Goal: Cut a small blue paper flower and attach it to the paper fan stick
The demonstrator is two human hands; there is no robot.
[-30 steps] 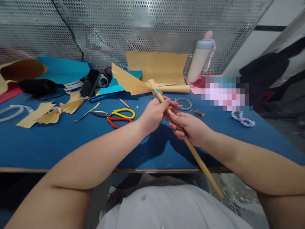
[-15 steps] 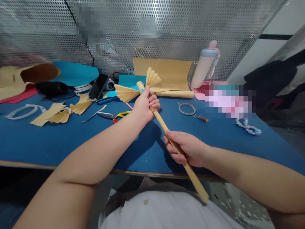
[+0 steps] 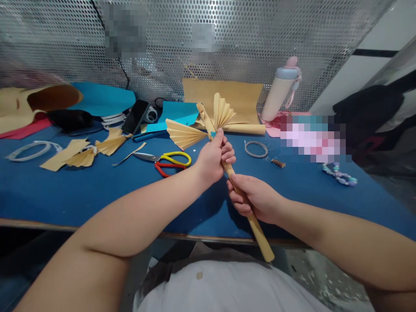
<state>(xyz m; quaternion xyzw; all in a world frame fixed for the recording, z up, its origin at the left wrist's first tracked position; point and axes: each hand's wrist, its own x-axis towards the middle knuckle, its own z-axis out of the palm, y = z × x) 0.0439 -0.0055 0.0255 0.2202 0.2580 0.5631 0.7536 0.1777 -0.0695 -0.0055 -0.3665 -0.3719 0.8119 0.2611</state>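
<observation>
Both hands grip one long tan rolled-paper stick [image 3: 260, 236], which slants from upper left down toward my lap. Around its upper part, just below two pleated paper fans, my left hand [image 3: 217, 157] is closed, thumb pressed along the stick. One pleated fan [image 3: 186, 133] spreads to the left, the other fan [image 3: 223, 112] points up. A small blue piece [image 3: 213, 134] shows where they meet the stick. Lower down, my right hand [image 3: 255, 197] wraps round the middle of the stick. Scissors [image 3: 167, 162] with yellow and red handles lie left of my left hand.
On the blue table [image 3: 123, 190] lie pleated paper pieces [image 3: 82, 156], a clear tube coil [image 3: 29, 151], a grey wire coil [image 3: 256, 149] and a bead string [image 3: 339, 174]. Behind stand a phone [image 3: 135, 117], tan paper [image 3: 224, 93] and a bottle [image 3: 280, 93] against a perforated metal wall.
My left hand has moved right and down, closer to my right hand, carrying the fans along. The stick's lower end has shifted up and left. The scissors' handles are now uncovered.
</observation>
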